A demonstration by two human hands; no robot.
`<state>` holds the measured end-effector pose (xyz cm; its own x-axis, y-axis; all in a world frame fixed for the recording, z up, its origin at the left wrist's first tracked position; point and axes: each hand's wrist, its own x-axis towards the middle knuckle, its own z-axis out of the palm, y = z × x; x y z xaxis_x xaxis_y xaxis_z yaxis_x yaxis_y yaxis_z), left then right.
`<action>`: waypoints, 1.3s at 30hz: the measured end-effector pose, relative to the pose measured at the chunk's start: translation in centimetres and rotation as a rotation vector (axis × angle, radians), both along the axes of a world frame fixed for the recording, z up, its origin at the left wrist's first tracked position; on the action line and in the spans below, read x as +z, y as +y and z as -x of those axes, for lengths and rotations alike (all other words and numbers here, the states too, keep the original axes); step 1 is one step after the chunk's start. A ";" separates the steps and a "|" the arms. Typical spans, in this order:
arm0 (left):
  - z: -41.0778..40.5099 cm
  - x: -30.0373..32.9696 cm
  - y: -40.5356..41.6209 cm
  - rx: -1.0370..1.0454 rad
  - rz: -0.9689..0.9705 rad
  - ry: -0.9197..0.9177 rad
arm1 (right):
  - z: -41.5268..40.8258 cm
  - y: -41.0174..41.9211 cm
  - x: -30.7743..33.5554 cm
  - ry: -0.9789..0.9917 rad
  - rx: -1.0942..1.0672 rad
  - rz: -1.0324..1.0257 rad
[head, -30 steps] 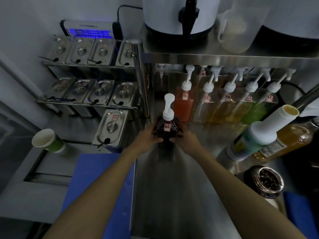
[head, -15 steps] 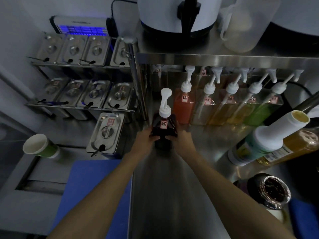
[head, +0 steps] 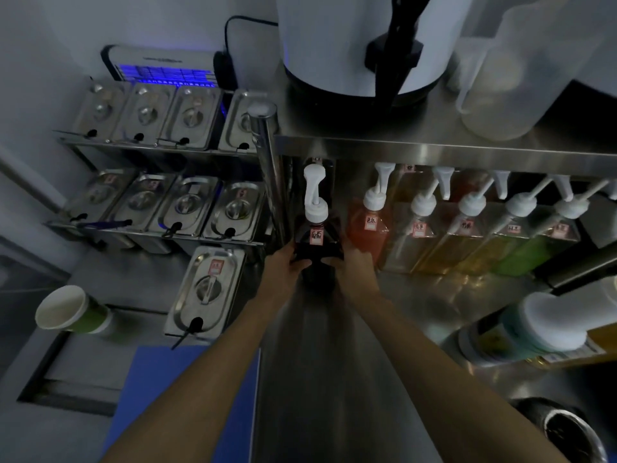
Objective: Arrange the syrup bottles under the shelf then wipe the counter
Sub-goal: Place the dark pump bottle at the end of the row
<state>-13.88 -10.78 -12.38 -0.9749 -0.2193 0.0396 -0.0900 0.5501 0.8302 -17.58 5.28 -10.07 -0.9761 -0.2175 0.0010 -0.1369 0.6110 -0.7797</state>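
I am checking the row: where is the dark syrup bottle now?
In the head view the dark syrup bottle stands centre, at the row's left end, between the shelf post and the orange bottle, held by both hands.

Steel counter under pump bottles.

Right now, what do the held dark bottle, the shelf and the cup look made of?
Dark bottle: likely clear plastic, glossy, dark liquid showing through; white plastic pump. Shelf: brushed stainless steel, streaky reflections. Cup: seemingly paper, matte white inside, green outside.
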 end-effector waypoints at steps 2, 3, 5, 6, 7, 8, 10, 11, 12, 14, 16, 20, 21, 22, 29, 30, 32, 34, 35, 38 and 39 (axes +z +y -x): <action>0.7 -0.2 -0.2 0.010 -0.004 0.003 | 0.3 -0.4 -0.3 0.022 -0.039 -0.016; 0.9 -0.3 -0.3 0.013 -0.004 0.009 | 0.4 -0.6 -0.5 0.041 -0.052 -0.026; 1.3 -0.5 -0.3 0.019 -0.009 0.036 | 0.5 -0.9 -0.7 0.087 -0.072 -0.043; 1.5 -0.5 -0.3 0.027 -0.013 0.049 | 0.6 -1.1 -0.9 0.108 -0.080 -0.048; 1.6 -0.5 -0.2 0.037 -0.014 0.059 | 0.7 -1.3 -1.0 0.131 -0.088 -0.049; 1.8 -0.6 -0.2 0.048 -0.011 0.064 | 0.8 -1.4 -1.0 0.149 -0.097 -0.049; 2.0 -0.6 0.0 0.053 0.001 0.069 | 1.0 -1.6 -1.0 0.161 -0.113 -0.055; 2.1 -0.6 0.0 0.046 0.004 0.068 | 1.1 -1.6 -1.0 0.159 -0.116 -0.064; 2.2 -0.7 0.0 0.037 0.007 0.064 | 1.2 -1.6 -1.1 0.153 -0.117 -0.073; 2.2 -0.9 0.0 0.027 0.029 0.057 | 1.2 -1.6 -1.3 0.126 -0.115 -0.088; 2.0 -1.1 0.1 0.030 0.044 0.067 | 1.1 -1.5 -1.4 0.117 -0.113 -0.098; 2.0 -1.1 0.2 0.024 0.049 0.057 | 1.1 -1.3 -1.6 0.106 -0.120 -0.134; 2.0 -1.1 0.3 0.026 0.060 0.054 | 1.1 -1.2 -1.7 0.086 -0.129 -0.150; 1.9 -1.2 0.3 0.025 0.070 0.057 | 1.0 -1.0 -1.9 0.064 -0.140 -0.158; 1.4 -2.4 1.1 0.052 0.014 -0.100 | -0.4 -1.1 -4.2 -0.180 -0.229 -0.003; 1.6 -2.4 1.2 0.052 0.013 -0.107 | -0.3 -1.3 -4.3 -0.201 -0.247 0.018; 2.0 -2.6 1.3 0.063 0.027 -0.111 | 0.0 -1.7 -4.6 -0.209 -0.300 0.074; 2.3 -2.5 1.3 0.075 0.019 -0.113 | 0.2 -2.0 -4.5 -0.202 -0.347 0.124; 2.4 -2.5 1.3 0.079 0.017 -0.111 | 0.4 -2.0 -4.5 -0.198 -0.363 0.132; 2.6 -2.6 1.5 0.094 0.001 -0.102 | 0.4 -2.2 -4.6 -0.175 -0.379 0.118; 2.6 -2.7 1.5 0.099 0.000 -0.093 | 0.4 -2.3 -4.7 -0.166 -0.379 0.113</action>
